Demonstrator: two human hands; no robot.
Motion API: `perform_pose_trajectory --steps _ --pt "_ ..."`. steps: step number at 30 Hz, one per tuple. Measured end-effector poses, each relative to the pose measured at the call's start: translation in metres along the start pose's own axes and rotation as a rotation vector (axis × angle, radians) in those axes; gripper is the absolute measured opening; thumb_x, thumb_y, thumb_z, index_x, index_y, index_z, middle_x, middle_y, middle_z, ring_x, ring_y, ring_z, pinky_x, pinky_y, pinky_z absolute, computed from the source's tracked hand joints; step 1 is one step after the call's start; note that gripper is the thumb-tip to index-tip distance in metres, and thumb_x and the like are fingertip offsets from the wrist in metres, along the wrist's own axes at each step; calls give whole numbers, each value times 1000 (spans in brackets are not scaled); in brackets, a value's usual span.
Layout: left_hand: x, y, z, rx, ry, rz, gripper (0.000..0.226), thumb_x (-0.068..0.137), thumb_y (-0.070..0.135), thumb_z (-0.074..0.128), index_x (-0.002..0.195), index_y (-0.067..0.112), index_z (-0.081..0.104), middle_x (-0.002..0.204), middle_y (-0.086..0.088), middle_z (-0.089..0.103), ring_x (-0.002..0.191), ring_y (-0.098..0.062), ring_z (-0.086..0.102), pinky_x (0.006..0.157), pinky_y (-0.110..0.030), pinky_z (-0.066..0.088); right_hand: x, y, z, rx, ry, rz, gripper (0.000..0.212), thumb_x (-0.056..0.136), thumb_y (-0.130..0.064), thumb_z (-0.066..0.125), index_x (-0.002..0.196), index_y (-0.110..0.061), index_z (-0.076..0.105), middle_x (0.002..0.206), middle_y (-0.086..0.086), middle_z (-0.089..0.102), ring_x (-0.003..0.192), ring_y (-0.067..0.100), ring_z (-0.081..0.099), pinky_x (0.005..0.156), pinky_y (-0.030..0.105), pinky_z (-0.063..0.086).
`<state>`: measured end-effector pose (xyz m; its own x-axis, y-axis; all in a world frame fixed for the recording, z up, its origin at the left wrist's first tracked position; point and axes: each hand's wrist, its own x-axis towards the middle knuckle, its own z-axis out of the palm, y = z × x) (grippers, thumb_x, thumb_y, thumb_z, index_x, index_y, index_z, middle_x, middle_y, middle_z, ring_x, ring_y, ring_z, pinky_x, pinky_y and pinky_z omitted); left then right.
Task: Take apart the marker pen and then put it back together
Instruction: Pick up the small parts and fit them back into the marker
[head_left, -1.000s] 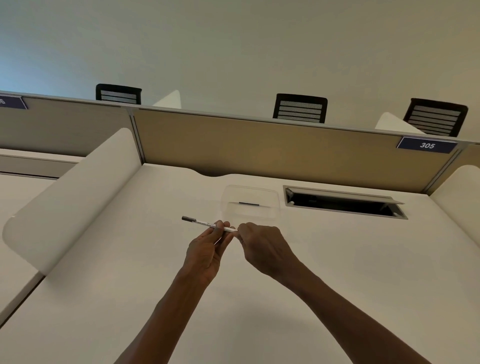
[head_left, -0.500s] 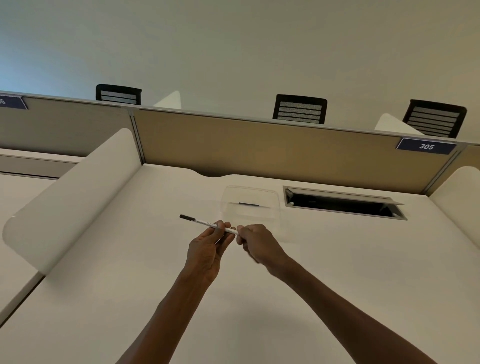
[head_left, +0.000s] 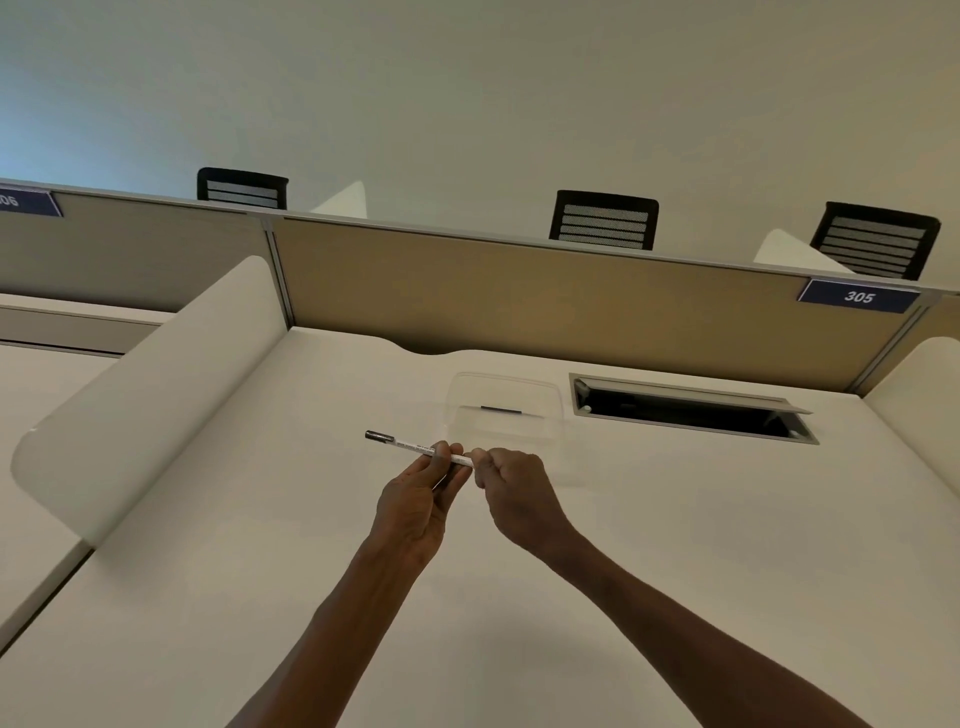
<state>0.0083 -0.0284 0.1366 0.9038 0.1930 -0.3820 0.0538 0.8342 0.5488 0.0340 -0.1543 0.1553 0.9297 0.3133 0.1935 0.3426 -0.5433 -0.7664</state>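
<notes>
A thin white marker pen (head_left: 410, 445) with a dark cap at its far left end is held above the white desk (head_left: 675, 519). My left hand (head_left: 421, 499) pinches the white barrel near its right part, thumb and fingers closed on it. My right hand (head_left: 511, 493) is closed around the pen's right end, which is hidden inside the fingers. The two hands almost touch. The pen points up and to the left.
A clear plastic tray (head_left: 506, 405) lies on the desk just beyond the hands. An open cable slot (head_left: 691, 408) is set into the desk at the back right. Curved white dividers (head_left: 156, 384) flank the desk; a tan partition (head_left: 519, 301) backs it.
The pen and both hands stay almost in place. My right hand has rolled a little at the pen's right end, its knuckles turning and the wrist dropping.
</notes>
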Motion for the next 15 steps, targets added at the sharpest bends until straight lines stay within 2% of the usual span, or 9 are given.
perform_pose_trajectory --steps 2,4,5,7,9,13,15 --pt "1 -1 -1 9 -20 21 14 89 5 62 93 -6 69 85 -13 76 79 -22 75 64 -26 60 1 -7 0 388 -38 317 43 98 -24 44 55 -17 45 39 -11 35 34 6 28 42 24 25" --pt "2 -1 -1 34 -36 43 17 87 7 63 97 -6 67 85 -12 76 82 -22 75 66 -26 60 4 -12 -4 770 -133 623 39 97 -22 42 59 -16 45 42 -8 29 35 8 20 36 19 19" --pt "2 0 -1 46 -42 54 19 86 8 64 98 -6 67 85 -12 76 82 -22 75 66 -26 60 5 -13 -6 877 -161 712 38 97 -21 42 59 -17 44 44 -7 27 36 8 18 34 18 18" --pt "3 1 1 60 -50 69 21 85 8 65 100 -6 67 84 -11 76 82 -22 74 67 -26 60 7 -15 -9 904 -189 745 38 98 -21 41 61 -17 45 45 -7 27 37 7 18 34 18 17" --pt "4 3 3 61 -41 73 20 88 7 63 101 -7 67 84 -12 76 81 -23 75 66 -26 60 8 -17 -10 658 -170 593 37 97 -25 41 63 -14 50 44 -7 33 37 8 24 37 21 21" --pt "4 5 7 47 -15 54 17 91 6 61 99 -8 67 85 -14 76 79 -23 75 63 -25 60 7 -9 -10 -257 -16 -17 43 102 -35 37 72 -13 58 58 -3 54 53 15 50 51 31 39" --pt "4 6 6 26 -3 34 17 91 6 60 98 -8 67 84 -14 76 78 -22 75 61 -24 59 5 -2 -11 -495 15 -254 36 102 -35 37 79 -13 54 66 -1 54 55 19 51 50 33 38"
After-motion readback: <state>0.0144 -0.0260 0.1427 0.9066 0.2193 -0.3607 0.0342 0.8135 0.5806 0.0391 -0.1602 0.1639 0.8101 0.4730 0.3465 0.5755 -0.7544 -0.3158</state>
